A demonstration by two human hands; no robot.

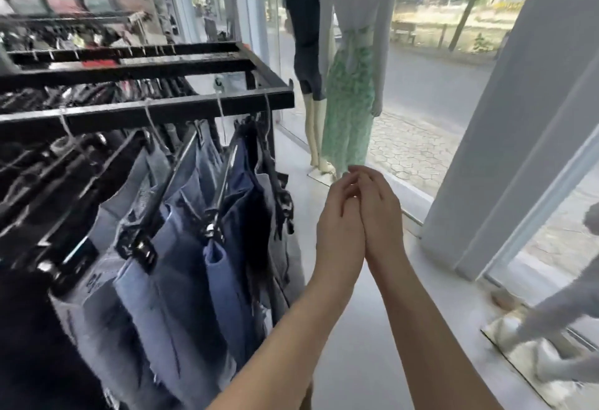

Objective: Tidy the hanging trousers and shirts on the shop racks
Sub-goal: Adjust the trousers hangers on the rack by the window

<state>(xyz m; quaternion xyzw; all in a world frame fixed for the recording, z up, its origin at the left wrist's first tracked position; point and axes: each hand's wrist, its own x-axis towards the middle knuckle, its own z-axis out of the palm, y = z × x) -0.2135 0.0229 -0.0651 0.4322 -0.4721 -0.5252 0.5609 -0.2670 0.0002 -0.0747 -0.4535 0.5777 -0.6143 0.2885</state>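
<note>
Now, your left hand (340, 225) and right hand (379, 215) are pressed together, fingers straight, holding nothing | denim trousers (181, 247) hang on clip hangers (210, 225) from the black rack (146, 114) at nine o'clock, apart from both hands | mannequins (350, 79) at twelve o'clock.
</note>
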